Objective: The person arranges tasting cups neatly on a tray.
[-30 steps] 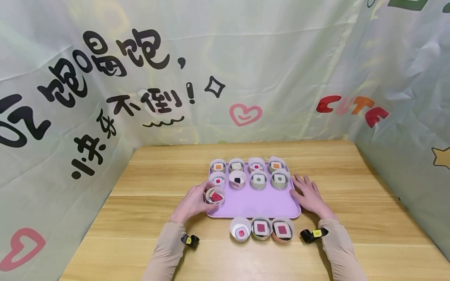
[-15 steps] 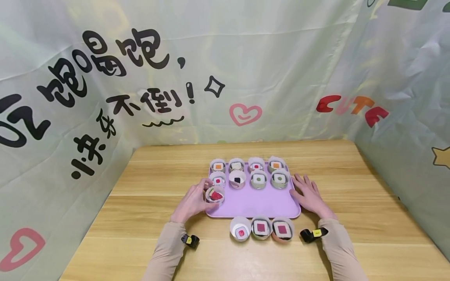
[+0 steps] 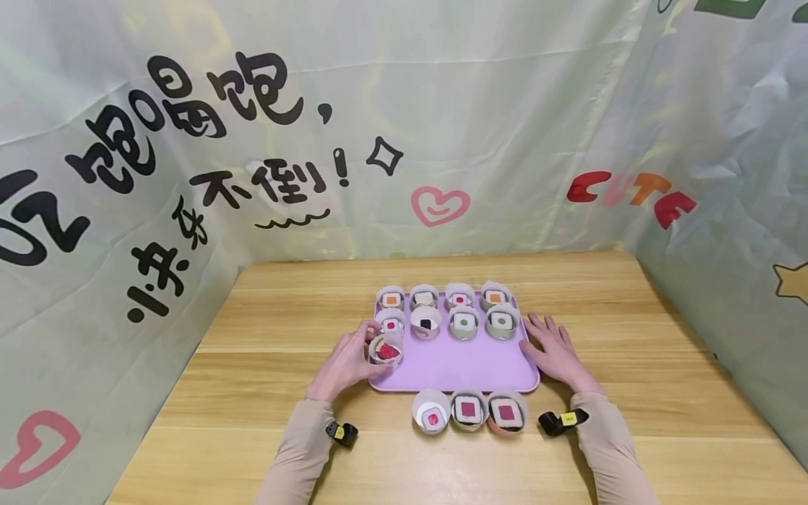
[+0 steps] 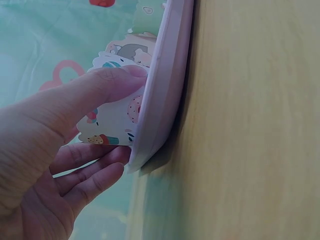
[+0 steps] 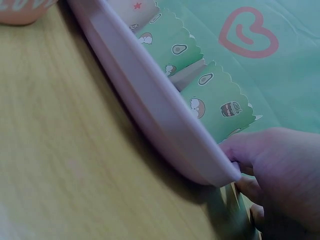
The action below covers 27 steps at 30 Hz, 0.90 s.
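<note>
At the left edge of the purple tray [image 3: 461, 358] sits a paper cake cup [image 3: 394, 361] with a red piece inside. My left hand [image 3: 344, 361] is beside it, index finger behind and thumb in front, spread a little wider than the cup. The left wrist view shows the thumb [image 4: 107, 82] overlapping the cup's printed wall and the other fingers loosely bent. My right hand [image 3: 555, 354] lies at the tray's right side with fingers spread on the table. In the right wrist view its thumb [image 5: 240, 145] is at the tray rim.
Two rows of paper cups fill the tray's back half, holding white sushi-roll-like pieces with coloured centres. In front of the tray stand three more cups, including a pale one [image 3: 432, 400] and an orange-based one [image 3: 507, 429]. Printed cloth [image 3: 505, 126] encloses the wooden table [image 3: 303, 294].
The left index finger has moved back off the cup and the hand's grasp has widened. The cup has tipped or shifted very slightly back. My right hand stays put.
</note>
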Available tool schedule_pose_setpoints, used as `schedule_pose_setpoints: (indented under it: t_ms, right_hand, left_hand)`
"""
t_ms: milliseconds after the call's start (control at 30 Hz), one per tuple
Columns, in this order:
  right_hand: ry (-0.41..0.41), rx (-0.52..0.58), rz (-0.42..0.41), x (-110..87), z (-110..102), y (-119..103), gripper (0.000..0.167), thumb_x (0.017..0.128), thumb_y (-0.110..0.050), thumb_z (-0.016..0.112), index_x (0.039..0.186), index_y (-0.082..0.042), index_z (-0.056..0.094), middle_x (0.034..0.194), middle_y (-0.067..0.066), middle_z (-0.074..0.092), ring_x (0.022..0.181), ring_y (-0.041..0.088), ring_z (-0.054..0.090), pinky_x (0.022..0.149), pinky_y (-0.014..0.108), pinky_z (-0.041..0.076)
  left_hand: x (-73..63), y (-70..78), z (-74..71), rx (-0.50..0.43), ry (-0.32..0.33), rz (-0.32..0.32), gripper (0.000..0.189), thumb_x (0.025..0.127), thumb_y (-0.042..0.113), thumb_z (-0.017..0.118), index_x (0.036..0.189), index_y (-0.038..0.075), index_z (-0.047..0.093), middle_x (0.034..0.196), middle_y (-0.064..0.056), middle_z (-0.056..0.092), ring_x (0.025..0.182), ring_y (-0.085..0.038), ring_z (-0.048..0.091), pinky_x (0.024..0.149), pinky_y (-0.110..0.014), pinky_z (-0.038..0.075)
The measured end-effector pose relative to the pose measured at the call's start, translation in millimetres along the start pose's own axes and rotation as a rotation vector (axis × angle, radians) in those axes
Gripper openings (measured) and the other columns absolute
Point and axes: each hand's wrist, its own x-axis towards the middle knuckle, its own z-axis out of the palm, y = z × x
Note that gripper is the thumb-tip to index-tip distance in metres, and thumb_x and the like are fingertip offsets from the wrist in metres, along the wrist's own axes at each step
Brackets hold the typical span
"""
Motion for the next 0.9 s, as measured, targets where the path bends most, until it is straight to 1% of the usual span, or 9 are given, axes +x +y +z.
schedule_pose_setpoints:
  t_ms: [500, 633, 900]
  right_hand:
    - [0.003, -0.006, 0.002, 0.7, 0.6, 1.3, 0.061, 0.102, -0.025, 0.052, 0.150, 0.009, 0.037, 0.159, 0.036, 0.023, 0.148, 0.061, 0.007, 0.119, 0.073, 0.001]
    - [0.003, -0.010, 0.002, 0.9, 0.8, 1.4, 0.061, 0.102, -0.025, 0.052, 0.150, 0.008, 0.037, 0.159, 0.036, 0.023, 0.148, 0.060, 0.007, 0.119, 0.073, 0.002]
    - [0.005, -0.008, 0.001, 0.5, 0.8, 0.9, 0.060, 0.102, -0.025, 0.052, 0.150, 0.009, 0.037, 0.159, 0.036, 0.023, 0.148, 0.061, 0.007, 0.118, 0.073, 0.002]
  left_hand:
    - [-0.2, -0.1, -0.1, 0.019, 0.013, 0.038, 0.069, 0.068, 0.021, 0.093, 0.123, 0.009, 0.052, 0.112, -0.012, 0.074, 0.096, -0.018, 0.071, 0.085, -0.035, 0.060]
    - [-0.3, 0.2, -0.4, 0.025, 0.005, 0.031, 0.070, 0.069, 0.023, 0.093, 0.125, 0.009, 0.053, 0.110, -0.011, 0.074, 0.095, -0.017, 0.071, 0.085, -0.033, 0.060]
    - [-0.7, 0.3, -0.3, 0.022, 0.010, 0.047, 0.071, 0.068, 0.022, 0.093, 0.124, 0.007, 0.053, 0.105, -0.010, 0.075, 0.090, -0.015, 0.070, 0.082, -0.032, 0.060]
